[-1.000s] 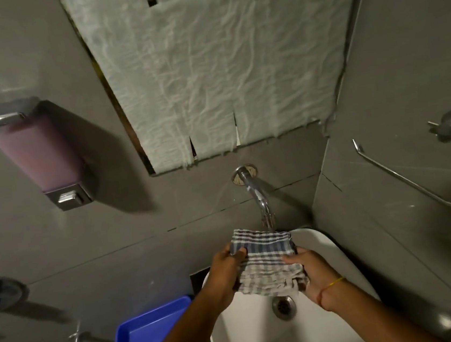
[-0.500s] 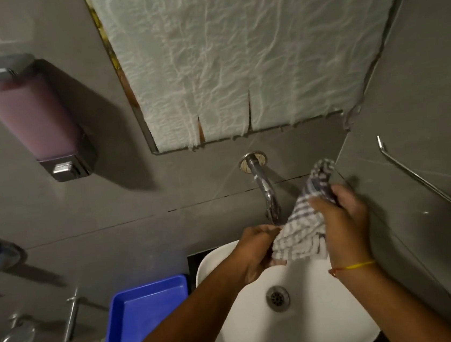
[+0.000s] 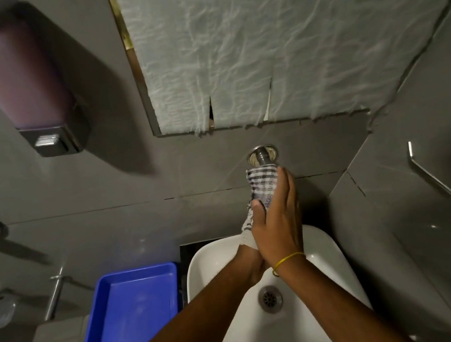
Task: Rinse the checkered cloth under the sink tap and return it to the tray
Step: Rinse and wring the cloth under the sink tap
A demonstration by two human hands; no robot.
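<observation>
The checkered cloth (image 3: 262,182) is bunched into a long roll above the white sink (image 3: 323,252), and it hides most of the tap (image 3: 262,155). My right hand (image 3: 278,221) grips the roll from the right, thumb across it. My left hand (image 3: 250,263) sits lower, mostly hidden behind the right wrist, and appears to clasp the cloth's bottom end. The blue tray (image 3: 127,308) lies to the left of the sink with nothing in it. No running water is visible.
A pink soap dispenser (image 3: 11,80) hangs on the grey wall at upper left. Crumpled white paper (image 3: 274,44) covers the mirror above the tap. A metal towel bar (image 3: 445,185) runs along the right wall. The drain (image 3: 270,298) sits mid-basin. Chrome fittings stand at far left.
The cloth went from spread flat between both hands to a bunched roll raised up over the tap. My right hand rose with it; my left hand stayed at the lower end.
</observation>
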